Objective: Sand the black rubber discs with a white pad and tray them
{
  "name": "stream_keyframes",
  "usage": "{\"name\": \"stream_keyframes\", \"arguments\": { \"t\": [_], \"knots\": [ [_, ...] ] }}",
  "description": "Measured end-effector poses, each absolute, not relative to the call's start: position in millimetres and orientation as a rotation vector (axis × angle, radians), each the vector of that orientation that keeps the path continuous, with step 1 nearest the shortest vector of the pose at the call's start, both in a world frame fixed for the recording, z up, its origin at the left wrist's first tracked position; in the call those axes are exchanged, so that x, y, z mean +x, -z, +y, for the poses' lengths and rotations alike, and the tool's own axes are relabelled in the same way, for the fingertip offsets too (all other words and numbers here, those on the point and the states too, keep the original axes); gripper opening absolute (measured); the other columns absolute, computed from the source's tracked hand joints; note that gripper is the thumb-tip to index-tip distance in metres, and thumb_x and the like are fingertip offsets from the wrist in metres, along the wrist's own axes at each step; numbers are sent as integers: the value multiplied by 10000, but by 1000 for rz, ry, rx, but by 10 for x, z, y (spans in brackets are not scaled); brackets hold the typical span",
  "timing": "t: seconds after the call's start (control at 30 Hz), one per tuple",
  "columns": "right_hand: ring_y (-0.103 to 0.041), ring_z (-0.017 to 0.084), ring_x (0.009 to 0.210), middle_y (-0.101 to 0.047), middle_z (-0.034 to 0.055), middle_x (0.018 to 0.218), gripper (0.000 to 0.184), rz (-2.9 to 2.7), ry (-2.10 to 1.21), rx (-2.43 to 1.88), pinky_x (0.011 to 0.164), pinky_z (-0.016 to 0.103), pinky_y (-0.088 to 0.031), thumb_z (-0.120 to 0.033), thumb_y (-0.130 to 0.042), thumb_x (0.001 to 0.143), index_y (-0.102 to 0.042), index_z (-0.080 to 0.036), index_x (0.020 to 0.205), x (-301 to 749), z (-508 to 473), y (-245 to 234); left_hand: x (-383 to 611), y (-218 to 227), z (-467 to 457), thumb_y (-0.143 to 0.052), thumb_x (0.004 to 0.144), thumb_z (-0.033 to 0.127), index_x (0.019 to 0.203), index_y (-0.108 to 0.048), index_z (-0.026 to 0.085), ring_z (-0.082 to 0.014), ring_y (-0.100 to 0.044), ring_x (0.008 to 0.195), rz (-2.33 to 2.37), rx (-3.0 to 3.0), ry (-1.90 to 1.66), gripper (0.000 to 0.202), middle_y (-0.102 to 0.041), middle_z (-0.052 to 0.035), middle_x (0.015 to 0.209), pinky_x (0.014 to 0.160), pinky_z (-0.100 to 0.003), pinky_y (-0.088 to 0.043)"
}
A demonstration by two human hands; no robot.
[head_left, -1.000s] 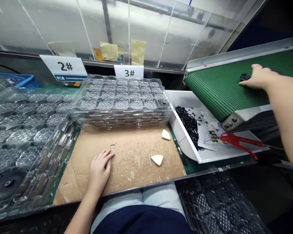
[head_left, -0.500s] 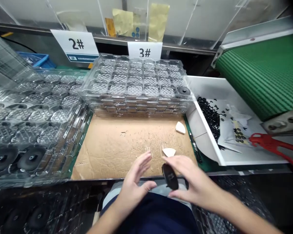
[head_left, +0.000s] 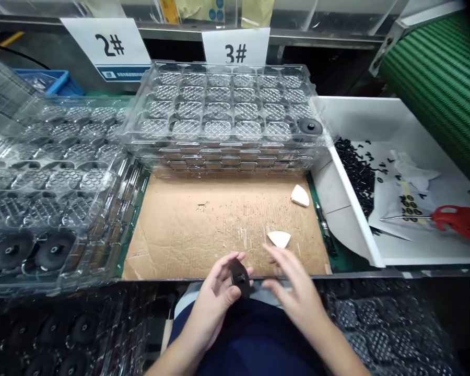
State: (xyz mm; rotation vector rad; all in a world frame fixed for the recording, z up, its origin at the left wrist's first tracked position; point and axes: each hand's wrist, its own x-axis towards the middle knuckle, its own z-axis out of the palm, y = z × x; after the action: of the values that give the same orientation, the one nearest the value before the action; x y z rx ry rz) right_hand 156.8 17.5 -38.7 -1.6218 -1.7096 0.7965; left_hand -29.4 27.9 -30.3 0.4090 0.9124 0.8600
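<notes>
My left hand [head_left: 215, 303] grips a small black round part [head_left: 238, 277] between thumb and fingers, just below the near edge of the cardboard sheet [head_left: 188, 235]. Beside it on the right, my right hand [head_left: 297, 295] has its fingers spread, holds nothing and is slightly blurred. Two cream wedge-shaped pieces [head_left: 279, 238] lie on the cardboard in front of my right hand. A stack of clear blister trays [head_left: 223, 112] stands behind the cardboard, with one black part [head_left: 309, 126] in its near right pocket.
More clear trays [head_left: 50, 172] at the left hold black round parts [head_left: 53, 250]. A white bin [head_left: 348, 209] at the right holds small black bits and red-handled scissors [head_left: 454, 219]. A green conveyor belt [head_left: 442, 83] rises at the far right. Signs 2# [head_left: 105, 44] and 3# [head_left: 235, 49] stand behind.
My right hand brought the black part from the conveyor to my lap, and it has passed into my left hand. The right hand is now empty and the view has tilted down.
</notes>
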Motion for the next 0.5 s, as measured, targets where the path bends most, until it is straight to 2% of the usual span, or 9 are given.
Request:
{"name": "stream_keyframes", "arguments": {
  "t": [0.07, 0.13, 0.27, 0.37, 0.5],
  "knots": [
    [-588, 170, 733, -523, 104, 1082, 430, -1566, -663, -1786, 710, 336, -526, -481, -442, 932, -534, -210, 1252, 1742, 316, 523, -358, 298, 296, -765, 681, 395, 1163, -595, 277, -319, -573, 1130, 909, 324, -874, 524, -509, -99, 1355, 936, -399, -471],
    [-521, 139, 596, -487, 117, 1036, 428, -1487, -577, -1879, 651, 361, -513, -461, -472, 908, -569, -151, 1187, 1858, 429, 679, -418, 304, 304, -741, 708, 410, 1199, -565, 250, -328, -576, 1130, 873, 243, -881, 545, -547, -119, 1311, 955, -410, -462],
    [-515, 148, 615, -515, 111, 996, 333, -1481, -566, -1890, 657, 356, -497, -424, -505, 868, -624, -139, 991, 1818, 476, 875, -476, 295, 310, -694, 765, 392, 1257, -485, 241, -331, -590, 1113, 808, 167, -902, 556, -593, -130, 1255, 960, -426, -459],
    [-525, 159, 628, -576, 82, 894, 292, -1504, -623, -1852, 617, 318, -478, -382, -476, 881, -626, -152, 983, 1748, 464, 863, -486, 267, 322, -674, 788, 382, 1269, -450, 244, -318, -602, 1100, 785, 147, -914, 548, -592, -138, 1261, 944, -409, -472],
    [-512, 156, 578, -628, 55, 796, 271, -1557, -728, -1801, 577, 307, -453, -386, -552, 831, -688, -177, 938, 1799, 568, 633, -503, 216, 346, -745, 718, 371, 1259, -461, 232, -311, -583, 1130, 733, 159, -928, 626, -586, -138, 1272, 943, -367, -476]
  ]
}}
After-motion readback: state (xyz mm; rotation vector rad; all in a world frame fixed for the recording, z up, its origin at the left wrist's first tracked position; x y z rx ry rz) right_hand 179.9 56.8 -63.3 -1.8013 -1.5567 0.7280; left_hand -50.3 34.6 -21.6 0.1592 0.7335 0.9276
